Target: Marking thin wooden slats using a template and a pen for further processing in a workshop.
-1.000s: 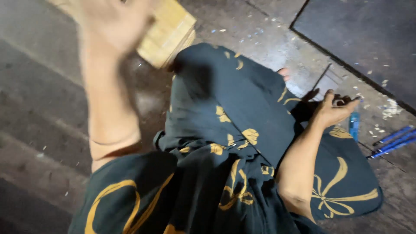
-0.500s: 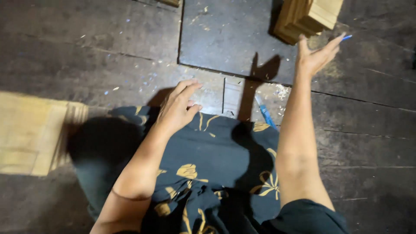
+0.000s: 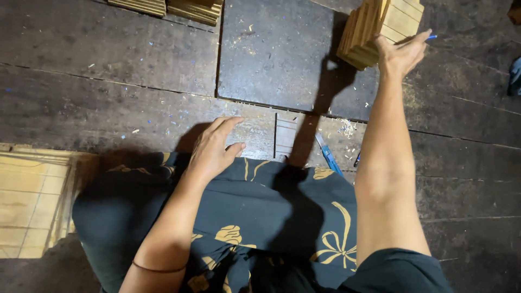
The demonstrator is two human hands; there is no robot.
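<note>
I sit on a dark plank floor [image 3: 108,108] with a dark cloth with gold bows [image 3: 260,211] over my lap. My left hand [image 3: 214,146] rests flat at the cloth's far edge, fingers spread, holding nothing. A small slatted wooden piece [image 3: 285,135] lies just right of it. My right hand [image 3: 401,51] reaches far forward and touches a stack of pale wooden slats [image 3: 374,27]. A thin blue pen-like tip [image 3: 430,37] sticks out past its fingers and seems held between them.
A dark square board [image 3: 271,54] lies ahead on the floor. A blue cutter [image 3: 328,154] and wood shavings [image 3: 344,129] sit by my right forearm. More pale wooden stacks stand at the left [image 3: 32,206] and the top edge [image 3: 163,6].
My view swung from my lap to the floor ahead. The right hand left the floor by the blue tools and reached up to the slat stack. The left hand came down to the cloth's edge.
</note>
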